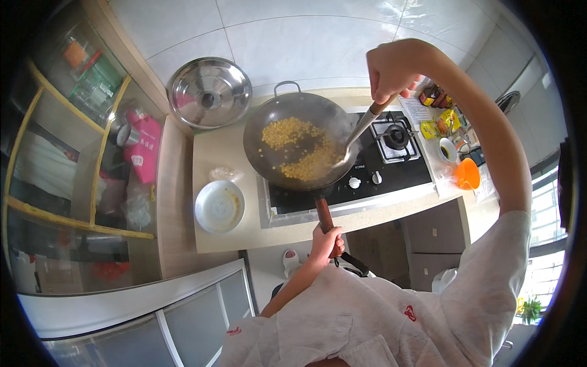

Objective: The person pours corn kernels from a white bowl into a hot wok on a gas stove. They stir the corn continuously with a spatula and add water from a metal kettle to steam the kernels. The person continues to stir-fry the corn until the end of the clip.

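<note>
A dark wok (257, 140) sits over the left side of the black gas stove, with yellow corn kernels (287, 133) spread across its bottom and steam at its right side. My left hand (326, 243) is closed round the wok's brown wooden handle (324, 214) at the counter's front edge. Raised above the stove's far right, my right hand (394, 70) is closed on the wooden grip of a metal spatula (364, 125). The spatula slants down to the left, its blade inside the wok at the right edge of the kernels.
A steel lid (232, 82) leans on the wall at the back left. Below it on the counter (208, 147) stand a plastic bag (225, 175) and a white bowl (208, 211). Right of the free burner (397, 137) are an orange cup (468, 174), a small bowl (448, 148) and several packets.
</note>
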Motion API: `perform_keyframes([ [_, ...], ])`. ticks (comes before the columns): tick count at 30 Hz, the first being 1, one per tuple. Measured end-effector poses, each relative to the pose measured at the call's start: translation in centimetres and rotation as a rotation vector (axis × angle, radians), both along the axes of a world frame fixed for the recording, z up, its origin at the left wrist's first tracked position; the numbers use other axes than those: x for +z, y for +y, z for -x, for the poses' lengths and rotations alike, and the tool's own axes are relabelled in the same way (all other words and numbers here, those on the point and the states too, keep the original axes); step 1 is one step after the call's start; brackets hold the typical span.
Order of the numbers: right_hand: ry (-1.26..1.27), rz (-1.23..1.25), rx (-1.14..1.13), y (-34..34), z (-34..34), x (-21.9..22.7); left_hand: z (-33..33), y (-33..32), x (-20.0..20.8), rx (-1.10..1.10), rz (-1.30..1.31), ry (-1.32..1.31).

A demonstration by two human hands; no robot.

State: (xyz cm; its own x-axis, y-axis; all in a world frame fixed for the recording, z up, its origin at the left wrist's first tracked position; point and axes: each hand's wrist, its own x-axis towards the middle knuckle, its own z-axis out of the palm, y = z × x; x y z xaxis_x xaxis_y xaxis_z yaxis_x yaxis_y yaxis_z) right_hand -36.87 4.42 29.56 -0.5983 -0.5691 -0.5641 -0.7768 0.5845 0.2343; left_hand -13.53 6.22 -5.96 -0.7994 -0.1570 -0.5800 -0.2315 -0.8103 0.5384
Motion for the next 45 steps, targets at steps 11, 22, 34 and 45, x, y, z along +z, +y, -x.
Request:
perform_keyframes([
  [11,-0.158,0.076,-0.031,-3.4,1.1,-5.7,-0.1,0.2,-0.3,-0.020,0.020,-0.008],
  [22,0.121,0.546,0.176,0.6,1.1,-15.3,0.2,0.3,-0.5,0.022,-0.010,0.002],
  [34,0.056,0.646,0.254,10.5,-1.6,-22.6,0.3,0.4,0.6,-0.009,0.003,-0.040],
  [45,-0.033,0.606,0.192,13.7,-3.4,-17.9,0.3,0.7,0.7,0.016,0.004,-0.013],
])
